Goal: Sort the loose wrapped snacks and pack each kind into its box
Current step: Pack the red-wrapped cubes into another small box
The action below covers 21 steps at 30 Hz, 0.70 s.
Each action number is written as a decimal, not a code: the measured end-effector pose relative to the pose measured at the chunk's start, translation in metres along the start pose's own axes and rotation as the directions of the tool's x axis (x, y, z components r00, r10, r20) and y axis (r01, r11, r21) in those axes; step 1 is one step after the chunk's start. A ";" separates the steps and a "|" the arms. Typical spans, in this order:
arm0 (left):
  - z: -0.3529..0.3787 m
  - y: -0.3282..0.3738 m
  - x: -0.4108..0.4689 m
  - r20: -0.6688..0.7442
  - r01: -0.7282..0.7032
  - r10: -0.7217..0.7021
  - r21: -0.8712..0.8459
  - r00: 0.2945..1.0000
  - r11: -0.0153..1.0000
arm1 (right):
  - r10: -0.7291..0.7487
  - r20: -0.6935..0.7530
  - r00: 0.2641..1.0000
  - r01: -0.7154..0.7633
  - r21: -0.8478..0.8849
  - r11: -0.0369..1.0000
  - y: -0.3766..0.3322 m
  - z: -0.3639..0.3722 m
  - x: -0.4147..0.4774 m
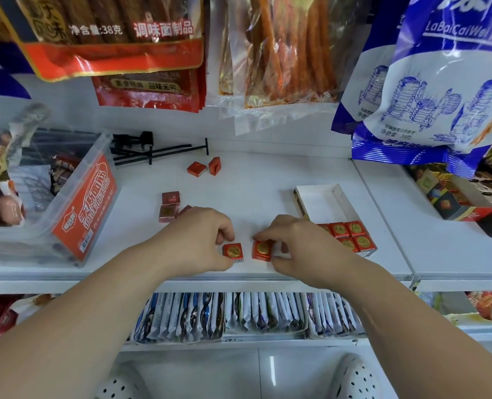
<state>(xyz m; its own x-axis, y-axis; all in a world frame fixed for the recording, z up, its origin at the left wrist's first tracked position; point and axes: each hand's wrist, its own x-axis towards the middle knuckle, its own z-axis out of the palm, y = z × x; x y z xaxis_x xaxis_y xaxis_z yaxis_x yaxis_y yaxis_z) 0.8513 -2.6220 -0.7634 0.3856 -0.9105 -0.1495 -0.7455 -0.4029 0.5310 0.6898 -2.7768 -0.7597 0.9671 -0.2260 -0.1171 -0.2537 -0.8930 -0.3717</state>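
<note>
The left hand pinches a red snack on the shelf; the right hand pinches a second snack beside the box.

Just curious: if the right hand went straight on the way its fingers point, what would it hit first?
The right hand pinches a red square; going on leftward, it would probably meet the second red square in the left hand.

The left hand half hides a pink snack; hanging bags run off-frame.
</note>
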 end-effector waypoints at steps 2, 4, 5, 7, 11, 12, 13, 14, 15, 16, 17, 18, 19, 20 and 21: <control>-0.001 -0.001 -0.001 0.005 0.018 -0.018 0.007 1.000 1.000 | 0.006 -0.038 0.999 -0.007 -0.038 0.999 0.000 0.000 0.001; -0.002 0.000 -0.001 0.008 0.024 -0.024 0.003 1.000 1.000 | 0.015 -0.055 0.998 -0.018 -0.051 0.999 0.000 0.001 0.002; -0.001 0.001 0.000 0.011 0.024 -0.024 -0.004 1.000 1.000 | 0.010 -0.059 0.998 -0.013 -0.048 0.999 -0.001 0.002 0.002; -0.001 0.002 0.000 0.016 0.026 -0.026 -0.017 1.000 1.000 | -0.010 -0.066 0.998 0.008 -0.033 0.999 -0.002 0.003 0.002; 0.001 0.006 0.001 -0.017 0.003 -0.004 -0.050 1.000 0.999 | 0.018 -0.154 0.988 -0.003 0.099 0.995 0.000 -0.001 0.001; 0.002 0.008 0.001 -0.037 0.003 -0.005 -0.074 0.999 0.997 | 0.038 -0.182 0.983 -0.009 0.158 0.987 0.000 -0.003 0.001; 0.002 0.009 0.001 -0.055 0.007 -0.013 -0.107 0.998 0.994 | 0.057 -0.202 0.978 -0.012 0.217 0.976 0.000 -0.005 0.000; 0.003 0.011 0.001 -0.067 0.013 -0.023 -0.143 0.998 0.990 | 0.075 -0.210 0.975 -0.015 0.274 0.962 0.000 -0.008 -0.001; 0.004 0.013 0.002 -0.071 0.017 -0.031 -0.180 0.997 0.983 | 0.090 -0.208 0.974 -0.019 0.324 0.946 -0.001 -0.009 -0.003; 0.004 0.015 0.002 -0.072 0.021 -0.038 -0.224 0.997 0.974 | 0.099 -0.200 0.975 -0.020 0.362 0.932 -0.001 -0.010 -0.003; 0.005 0.017 0.003 -0.073 0.025 -0.047 -0.276 0.996 0.961 | 0.103 -0.195 0.975 -0.020 0.388 0.921 -0.001 -0.011 -0.004; 0.006 0.019 0.004 -0.075 0.030 -0.058 -0.331 0.995 0.943 | 0.103 -0.194 0.976 -0.016 0.408 0.913 -0.001 -0.010 -0.005; 0.007 0.020 0.005 -0.080 0.030 -0.065 -0.378 0.995 0.925 | 0.105 -0.197 0.975 -0.010 0.429 0.903 0.000 -0.010 -0.006; 0.007 0.022 0.007 -0.085 0.026 -0.067 -0.415 0.994 0.909 | 0.109 -0.203 0.973 -0.006 0.450 0.893 0.002 -0.011 -0.007; 0.008 0.024 0.008 -0.089 0.018 -0.065 -0.445 0.994 0.895 | 0.113 -0.207 0.972 -0.002 0.470 0.882 0.005 -0.013 -0.008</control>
<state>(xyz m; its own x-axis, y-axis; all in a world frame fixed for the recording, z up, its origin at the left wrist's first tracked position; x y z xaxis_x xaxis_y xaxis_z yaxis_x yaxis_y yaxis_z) 0.8324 -2.6397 -0.7582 0.4796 -0.8707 -0.1088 -0.4180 -0.3357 0.8441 0.6808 -2.7841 -0.7488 0.9155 -0.4008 0.0349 -0.2357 -0.6045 -0.7610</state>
